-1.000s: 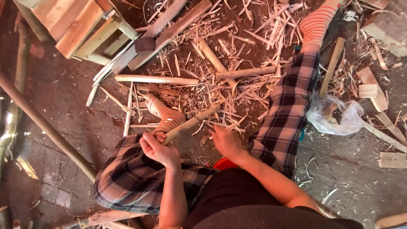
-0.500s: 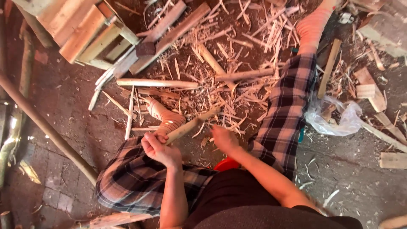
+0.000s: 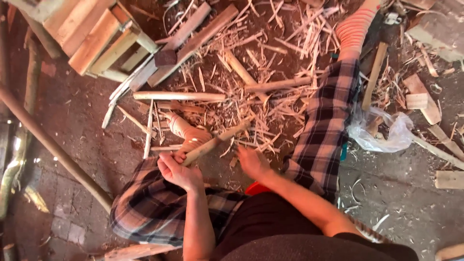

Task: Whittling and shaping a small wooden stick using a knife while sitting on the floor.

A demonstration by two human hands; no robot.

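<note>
Brick floor (image 3: 72, 140) under wood shavings (image 3: 270, 92)

Floor (image 3: 72, 121): dark, packed surface with brick-like paving visible at 8 o'clock. Wood shavings (image 3: 270, 58) and splinters cover it densely from 12 to 1 o'clock. A stack of pale planks (image 3: 92, 34) sits at 10 o'clock. A long round pole (image 3: 53, 150) runs diagonally at 9 o'clock. A crumpled clear plastic bag (image 3: 382, 130) lies at 3 o'clock, with wood offcuts (image 3: 420, 96) just beside it. Warm light falls from the top.
</note>
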